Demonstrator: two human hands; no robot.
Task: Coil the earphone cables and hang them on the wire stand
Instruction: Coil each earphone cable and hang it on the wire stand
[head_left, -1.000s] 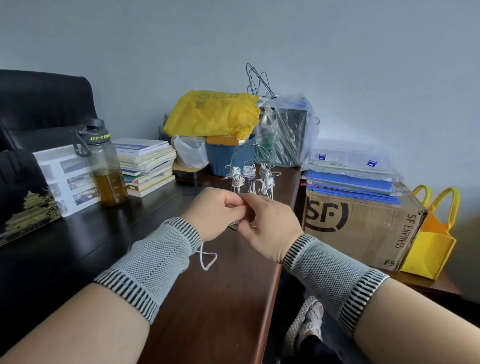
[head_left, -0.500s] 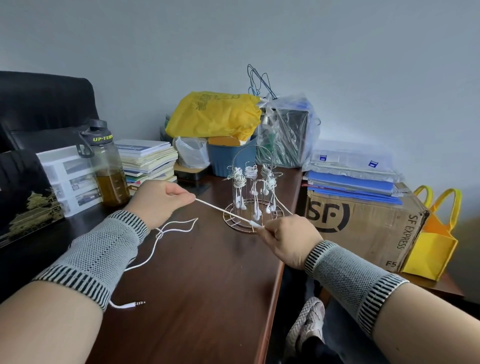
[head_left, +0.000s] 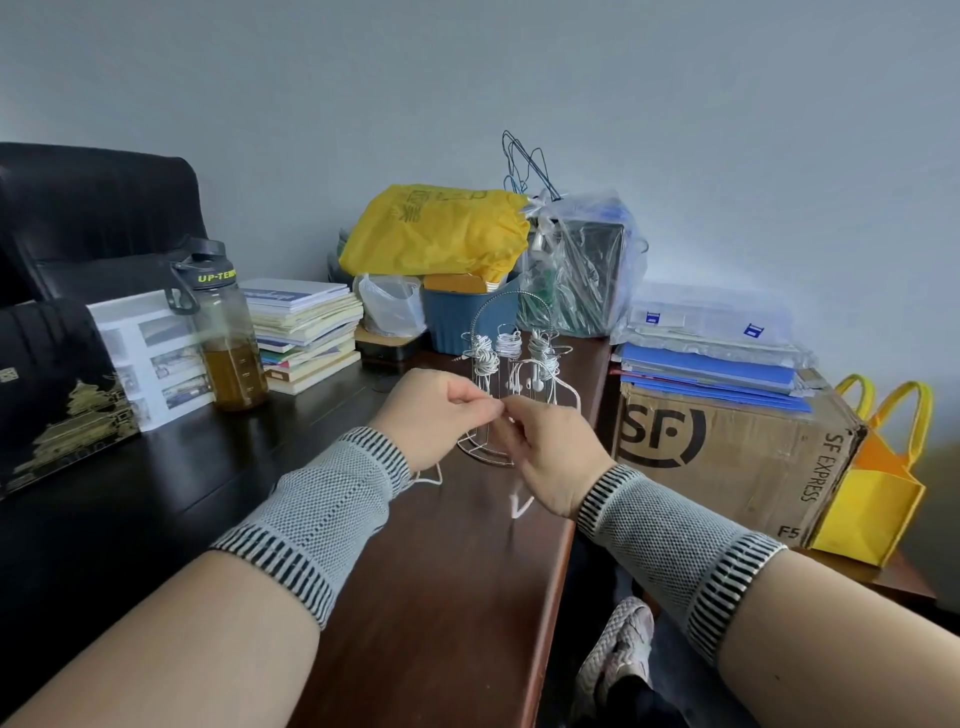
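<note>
Fingertips of the left hand (head_left: 441, 410) and right hand (head_left: 550, 457) meet in front of the stand (head_left: 498, 374), each pinching the white cable (head_left: 519, 506). Half a second earlier the hands were apart with a straight run of cable stretched between them; that run is now folded, which suggests one more loop added to the coil. Slack dangles below both wrists over the desk (head_left: 441, 597). Three coiled sets already hang on the stand; this cable is not yet hung.
</note>
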